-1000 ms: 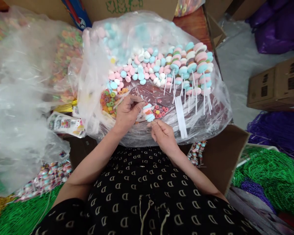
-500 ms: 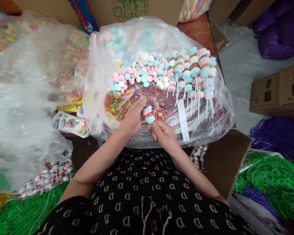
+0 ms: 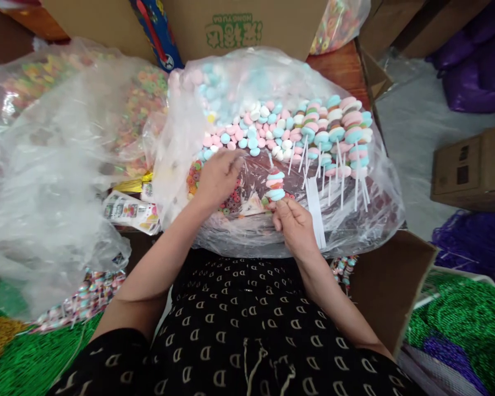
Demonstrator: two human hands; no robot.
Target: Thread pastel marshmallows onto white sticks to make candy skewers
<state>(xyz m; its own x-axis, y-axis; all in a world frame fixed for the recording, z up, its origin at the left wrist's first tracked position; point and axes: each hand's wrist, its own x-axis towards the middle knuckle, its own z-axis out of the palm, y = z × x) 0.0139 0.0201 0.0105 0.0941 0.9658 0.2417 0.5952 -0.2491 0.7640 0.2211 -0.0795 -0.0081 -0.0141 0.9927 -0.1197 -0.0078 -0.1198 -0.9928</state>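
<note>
Head view: threading seems underway, mid-stack.
Candy stick (image 3: 275, 186): centre, tip pointing far.
Right hand (image 3: 296, 223): pinching its near end.
Left hand (image 3: 217, 179): left, above ring candies (image 3: 232, 204) (fingertip grip: cannot tell).
Next move: probably wants a candy aligned with the tip.

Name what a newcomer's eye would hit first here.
Probably the pink, blue and white candy skewers, heaped at the right on clear plastic sheeting. Then the similar candy stack held in the right hand, near the middle. Glossy green strands massed at both lower corners also stand out.
</note>
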